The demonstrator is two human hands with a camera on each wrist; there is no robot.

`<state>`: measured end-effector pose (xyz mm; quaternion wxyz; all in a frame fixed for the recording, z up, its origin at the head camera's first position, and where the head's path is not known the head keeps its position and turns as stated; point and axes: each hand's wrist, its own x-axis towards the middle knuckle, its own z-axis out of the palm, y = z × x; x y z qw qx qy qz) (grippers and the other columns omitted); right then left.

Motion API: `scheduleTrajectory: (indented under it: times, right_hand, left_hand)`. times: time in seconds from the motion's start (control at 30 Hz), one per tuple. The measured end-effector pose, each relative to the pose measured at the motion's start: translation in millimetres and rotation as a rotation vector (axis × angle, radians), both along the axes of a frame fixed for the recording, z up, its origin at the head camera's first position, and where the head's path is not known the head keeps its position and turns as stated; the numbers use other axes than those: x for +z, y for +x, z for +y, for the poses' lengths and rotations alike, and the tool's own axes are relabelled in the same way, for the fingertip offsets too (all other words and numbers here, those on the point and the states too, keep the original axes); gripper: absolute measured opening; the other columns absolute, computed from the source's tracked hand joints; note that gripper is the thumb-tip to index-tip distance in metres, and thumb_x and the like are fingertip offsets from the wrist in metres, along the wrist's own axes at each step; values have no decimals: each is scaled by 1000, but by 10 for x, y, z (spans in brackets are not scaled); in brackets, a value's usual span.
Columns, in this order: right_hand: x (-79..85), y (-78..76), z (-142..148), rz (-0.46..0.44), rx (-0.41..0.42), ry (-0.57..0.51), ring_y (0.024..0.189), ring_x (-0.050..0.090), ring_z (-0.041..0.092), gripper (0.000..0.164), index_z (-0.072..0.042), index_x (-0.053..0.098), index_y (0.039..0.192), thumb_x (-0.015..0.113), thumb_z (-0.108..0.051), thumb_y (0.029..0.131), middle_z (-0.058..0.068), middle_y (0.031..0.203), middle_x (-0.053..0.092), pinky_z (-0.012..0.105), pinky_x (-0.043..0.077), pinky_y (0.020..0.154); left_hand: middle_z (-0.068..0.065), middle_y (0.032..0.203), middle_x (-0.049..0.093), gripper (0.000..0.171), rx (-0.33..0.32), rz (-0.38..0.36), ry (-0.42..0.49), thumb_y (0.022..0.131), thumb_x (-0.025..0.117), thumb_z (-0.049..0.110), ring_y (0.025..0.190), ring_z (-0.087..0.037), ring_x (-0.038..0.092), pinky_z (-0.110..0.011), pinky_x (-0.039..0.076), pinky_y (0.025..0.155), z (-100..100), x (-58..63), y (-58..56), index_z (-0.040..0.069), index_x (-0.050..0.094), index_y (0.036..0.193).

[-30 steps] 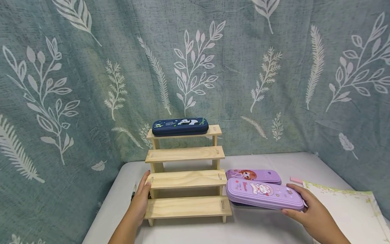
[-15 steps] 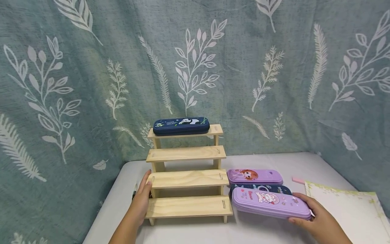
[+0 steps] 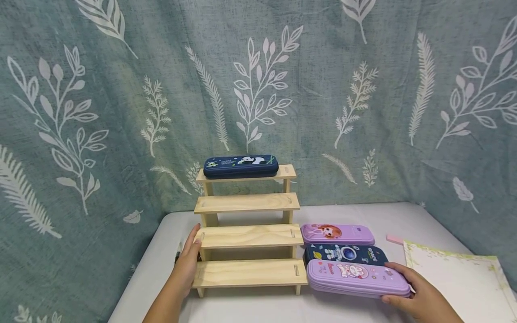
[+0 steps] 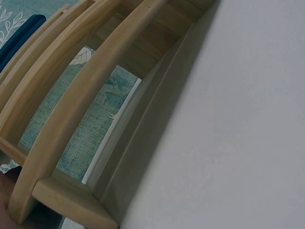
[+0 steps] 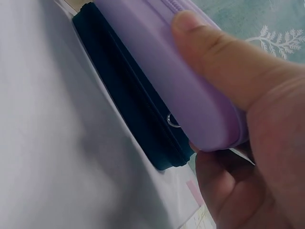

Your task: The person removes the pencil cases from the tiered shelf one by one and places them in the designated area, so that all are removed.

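Observation:
My right hand (image 3: 418,291) pinches the right end of a purple pencil case (image 3: 355,273) with a rabbit cartoon, thumb on its near side. The case is held over a navy space-print pencil case (image 3: 367,254), overlapping its front edge. In the right wrist view, the navy case (image 5: 128,90) lies on the white surface beneath the purple one. My left hand (image 3: 186,264) grips the left side of a four-tier wooden stand (image 3: 246,274), thumb at the front of a tier. The left wrist view shows only a sliver of that hand (image 4: 7,200) at the stand's end.
A navy panda pencil case (image 3: 240,166) sits on the top tier. Behind the space case lies a purple girl-print pencil case (image 3: 338,234). A pink block (image 3: 394,239) and a leaf-bordered sheet (image 3: 456,278) lie to the right. A leaf-patterned curtain (image 3: 307,112) surrounds the table.
My right hand has brought the purple rabbit case down and toward me, uncovering most of the navy space case behind it. My left hand stays at the stand.

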<state>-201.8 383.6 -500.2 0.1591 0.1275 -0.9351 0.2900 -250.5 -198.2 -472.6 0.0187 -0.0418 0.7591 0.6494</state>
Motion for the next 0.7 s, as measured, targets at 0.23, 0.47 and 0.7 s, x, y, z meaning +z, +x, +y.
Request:
scheduleTrajectory:
  times: [0.23, 0.47, 0.7]
  right_hand:
    - [7, -10, 33, -79, -3, 56, 105, 53, -9, 78, -5, 61, 139, 96, -31, 74, 26, 131, 67, 15, 45, 79]
    - [-2, -41, 48, -166, 0, 78, 107, 55, -3, 80, -5, 59, 143, 94, -36, 78, 27, 133, 65, 24, 51, 82]
    - [-96, -31, 25, -71, 23, 56, 107, 55, -6, 80, -5, 62, 139, 97, -31, 72, 26, 131, 67, 15, 46, 81]
  left_hand:
    - [-6, 177, -8, 55, 0, 19, -5, 115, 25, 49, 160, -44, -15, -82, -6, 116, 9, 19, 10, 47, 9, 167]
    - [-5, 177, -9, 55, -4, 12, 2, 114, 26, 50, 160, -43, -15, -82, -6, 116, 18, 25, 15, 47, 9, 167]
    - [-6, 177, -8, 55, -4, 14, -4, 114, 26, 51, 160, -44, -15, -82, -6, 115, 21, 31, 26, 47, 9, 167]
